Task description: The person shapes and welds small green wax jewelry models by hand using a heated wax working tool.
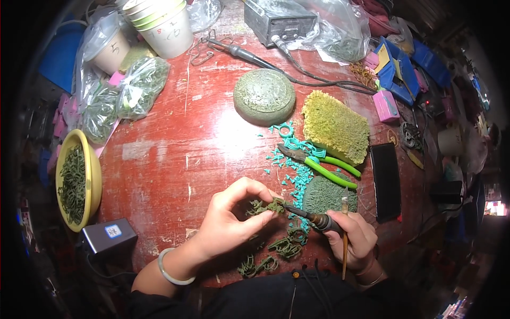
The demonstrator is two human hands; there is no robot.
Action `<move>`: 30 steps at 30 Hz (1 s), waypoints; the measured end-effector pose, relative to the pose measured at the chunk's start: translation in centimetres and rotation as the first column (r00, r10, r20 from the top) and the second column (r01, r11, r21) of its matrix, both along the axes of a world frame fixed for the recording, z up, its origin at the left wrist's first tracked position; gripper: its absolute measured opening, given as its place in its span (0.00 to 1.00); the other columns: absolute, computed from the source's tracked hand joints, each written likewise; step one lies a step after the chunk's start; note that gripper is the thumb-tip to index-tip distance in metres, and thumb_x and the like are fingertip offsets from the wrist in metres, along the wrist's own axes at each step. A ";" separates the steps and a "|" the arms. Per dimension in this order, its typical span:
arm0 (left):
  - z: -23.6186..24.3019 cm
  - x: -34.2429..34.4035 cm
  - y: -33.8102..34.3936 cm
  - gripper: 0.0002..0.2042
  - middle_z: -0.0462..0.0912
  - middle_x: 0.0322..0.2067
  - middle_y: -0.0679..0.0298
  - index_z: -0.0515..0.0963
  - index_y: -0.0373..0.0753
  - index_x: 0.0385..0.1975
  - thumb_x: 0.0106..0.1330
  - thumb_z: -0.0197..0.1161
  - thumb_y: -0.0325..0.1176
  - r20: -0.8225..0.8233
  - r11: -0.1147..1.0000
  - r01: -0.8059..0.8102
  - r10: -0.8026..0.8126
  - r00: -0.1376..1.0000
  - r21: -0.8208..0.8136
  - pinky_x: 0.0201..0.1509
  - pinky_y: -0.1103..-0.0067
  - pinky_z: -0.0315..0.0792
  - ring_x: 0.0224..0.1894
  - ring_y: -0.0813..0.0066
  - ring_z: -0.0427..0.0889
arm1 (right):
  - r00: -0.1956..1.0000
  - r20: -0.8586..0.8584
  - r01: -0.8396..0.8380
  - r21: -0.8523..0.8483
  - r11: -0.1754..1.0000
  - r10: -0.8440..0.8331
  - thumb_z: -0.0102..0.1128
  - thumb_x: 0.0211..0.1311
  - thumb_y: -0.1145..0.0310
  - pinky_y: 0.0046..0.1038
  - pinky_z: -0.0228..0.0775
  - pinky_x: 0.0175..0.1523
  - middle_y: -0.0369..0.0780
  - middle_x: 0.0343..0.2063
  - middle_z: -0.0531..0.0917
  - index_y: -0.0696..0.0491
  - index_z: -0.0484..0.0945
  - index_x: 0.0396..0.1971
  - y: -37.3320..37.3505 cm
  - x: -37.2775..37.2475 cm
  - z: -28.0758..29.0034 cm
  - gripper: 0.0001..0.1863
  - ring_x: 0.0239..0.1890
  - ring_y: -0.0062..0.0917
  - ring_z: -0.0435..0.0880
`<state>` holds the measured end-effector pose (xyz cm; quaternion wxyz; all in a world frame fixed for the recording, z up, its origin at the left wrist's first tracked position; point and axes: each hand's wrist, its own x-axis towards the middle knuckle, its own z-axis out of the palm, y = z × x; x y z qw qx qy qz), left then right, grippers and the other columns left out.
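My left hand (pixel 234 215) pinches a small dark green openwork piece (pixel 268 207) between thumb and fingers. My right hand (pixel 350 239) is closed on a dark pen-shaped hot tool (pixel 316 218), whose metal tip meets that piece, and also holds a thin brush (pixel 345 234) upright. More dark green pieces (pixel 284 247) lie below my hands. Behind the tool are a green textured pad (pixel 324 194) and scattered turquoise bits (pixel 289 175) with green-handled pliers (pixel 332 178) on them.
A yellow bowl (pixel 94 191) of green pieces and grey box (pixel 109 239) sit left. Farther back are bagged pieces (pixel 141 85), cups (pixel 162 37), a round green block (pixel 264 93), another tool (pixel 236 51), a power unit (pixel 276 21). Right: yellow sponge (pixel 334 125), black slab (pixel 385 181), blue bins (pixel 398 74).
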<state>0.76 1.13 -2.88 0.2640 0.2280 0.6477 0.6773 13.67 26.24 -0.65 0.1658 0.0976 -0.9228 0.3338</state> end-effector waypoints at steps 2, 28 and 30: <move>0.1 -0.1 0.0 0.12 0.84 0.48 0.53 0.73 0.34 0.44 0.64 0.64 0.15 0.018 1.000 0.004 -0.004 1.000 0.001 0.60 0.71 0.76 0.52 0.70 0.83 | 1.000 -0.005 -0.003 0.000 1.000 0.003 0.73 0.61 0.71 0.31 0.80 0.34 0.46 0.35 0.85 0.59 0.81 0.52 0.0 0.0 0.2 0.20 0.32 0.36 0.87; 0.4 0.0 0.0 0.11 0.84 0.46 0.54 0.74 0.34 0.42 0.62 0.63 0.15 0.039 0.999 -0.015 0.014 0.999 0.034 0.59 0.72 0.75 0.50 0.71 0.82 | 1.000 -0.006 -0.028 0.022 0.999 0.028 0.73 0.60 0.72 0.30 0.81 0.35 0.46 0.35 0.85 0.59 0.82 0.51 0.1 -0.2 0.1 0.20 0.32 0.36 0.87; 0.5 0.0 0.0 0.11 0.84 0.46 0.54 0.74 0.34 0.42 0.62 0.63 0.15 0.041 0.999 -0.018 0.016 0.999 0.027 0.58 0.72 0.75 0.50 0.71 0.82 | 1.000 -0.006 -0.028 0.017 0.999 0.028 0.73 0.60 0.71 0.30 0.81 0.35 0.46 0.35 0.85 0.60 0.82 0.51 0.1 -0.1 0.1 0.19 0.32 0.36 0.87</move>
